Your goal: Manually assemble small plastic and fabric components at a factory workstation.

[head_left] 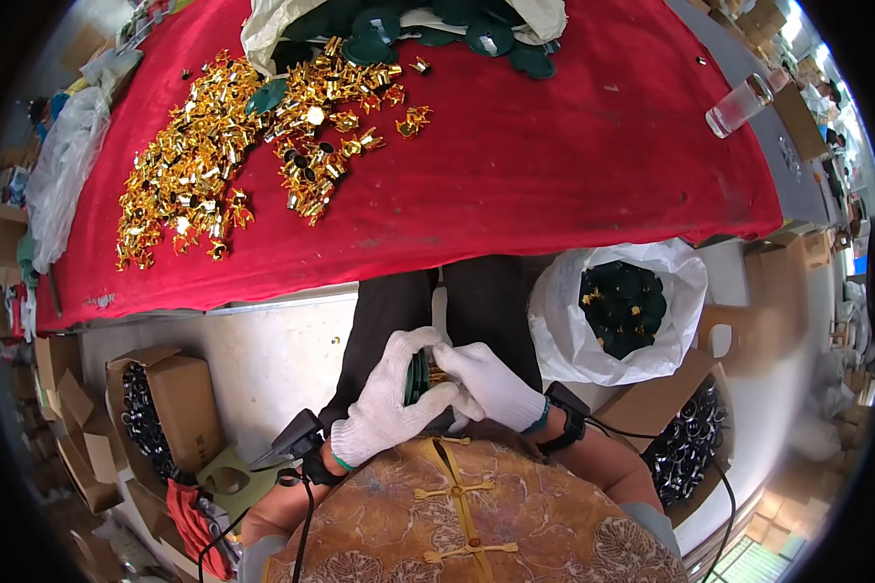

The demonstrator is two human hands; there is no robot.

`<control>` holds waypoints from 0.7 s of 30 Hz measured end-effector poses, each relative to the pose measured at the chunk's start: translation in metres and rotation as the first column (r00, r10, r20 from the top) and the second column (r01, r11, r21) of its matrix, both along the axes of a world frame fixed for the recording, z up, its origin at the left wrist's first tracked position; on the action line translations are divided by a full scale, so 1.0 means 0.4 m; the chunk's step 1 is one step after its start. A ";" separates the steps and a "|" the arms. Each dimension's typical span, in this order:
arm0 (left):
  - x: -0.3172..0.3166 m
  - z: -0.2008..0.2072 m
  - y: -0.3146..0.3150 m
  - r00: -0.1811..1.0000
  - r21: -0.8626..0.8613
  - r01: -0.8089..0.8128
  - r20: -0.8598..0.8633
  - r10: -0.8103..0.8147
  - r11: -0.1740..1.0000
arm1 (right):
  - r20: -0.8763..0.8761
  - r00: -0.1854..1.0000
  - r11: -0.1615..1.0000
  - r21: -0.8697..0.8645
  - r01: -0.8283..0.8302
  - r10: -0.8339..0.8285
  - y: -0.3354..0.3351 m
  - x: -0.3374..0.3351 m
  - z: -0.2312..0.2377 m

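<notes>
Both my hands wear white knit gloves and meet over my lap. My left hand (384, 410) is wrapped round a small stack of dark green discs (417, 377) held on edge. Against that stack my right hand (494, 382) is closed, its fingers touching the left hand's. Between the two hands shows a bit of gold metal (438, 375), mostly hidden by the right fingers. On the red-covered table lies a big heap of shiny gold pronged pieces (190, 165). More green discs (369, 49) spill from a whitish sack (262, 34) at the far edge.
A white sack (685, 282) beside my right knee holds green discs with gold bits. Open cardboard boxes of dark shiny parts stand on the left (180, 408) and right (685, 389). A clear glass (739, 105) lies at the table's right. Black cables (612, 429) run from my wrists.
</notes>
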State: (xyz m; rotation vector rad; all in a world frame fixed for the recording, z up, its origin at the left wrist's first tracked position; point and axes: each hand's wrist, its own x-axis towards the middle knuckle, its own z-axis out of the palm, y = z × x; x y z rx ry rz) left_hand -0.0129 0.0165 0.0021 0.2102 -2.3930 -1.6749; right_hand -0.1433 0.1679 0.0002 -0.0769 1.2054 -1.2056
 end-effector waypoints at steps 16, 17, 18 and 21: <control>0.010 0.038 0.002 0.909 0.603 -0.206 0.410 -0.078 0.770 | -0.985 0.163 0.947 0.005 -0.320 0.060 0.016 0.045 -0.054; 0.012 0.024 0.006 0.909 0.602 -0.206 0.410 -0.078 0.771 | -0.985 0.163 0.947 0.004 -0.320 0.059 0.016 0.042 -0.046; 0.013 0.008 0.011 0.945 0.524 -0.134 0.322 -0.050 0.841 | -0.913 0.407 0.956 -0.081 -0.282 0.043 0.013 0.034 -0.033; 0.014 -0.003 0.020 0.992 0.264 -0.014 0.126 -0.020 0.964 | -0.506 0.856 0.969 -0.140 -0.201 0.105 0.020 -0.005 -0.031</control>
